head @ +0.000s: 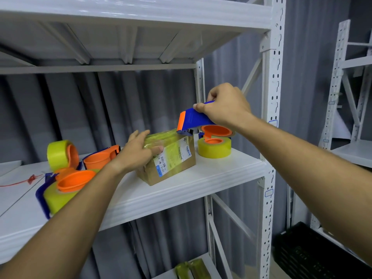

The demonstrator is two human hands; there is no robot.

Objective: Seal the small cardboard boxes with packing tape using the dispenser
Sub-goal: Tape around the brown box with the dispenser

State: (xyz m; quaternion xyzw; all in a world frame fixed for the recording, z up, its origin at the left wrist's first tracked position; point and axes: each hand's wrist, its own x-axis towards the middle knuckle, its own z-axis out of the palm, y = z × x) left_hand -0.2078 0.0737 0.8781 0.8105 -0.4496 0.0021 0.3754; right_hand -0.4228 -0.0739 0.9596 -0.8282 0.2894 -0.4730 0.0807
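Observation:
A small cardboard box with a white shipping label and glossy yellowish tape over its top sits on the white shelf. My left hand lies on the box's top left edge, fingers extended. My right hand grips a blue and orange tape dispenser from above. The dispenser's orange front end hovers at the box's far right top corner.
A yellow tape roll stands right of the box, under the dispenser. Two more dispensers and a loose roll lie at the shelf's left. White shelf uprights stand on the right. A black crate sits on the floor.

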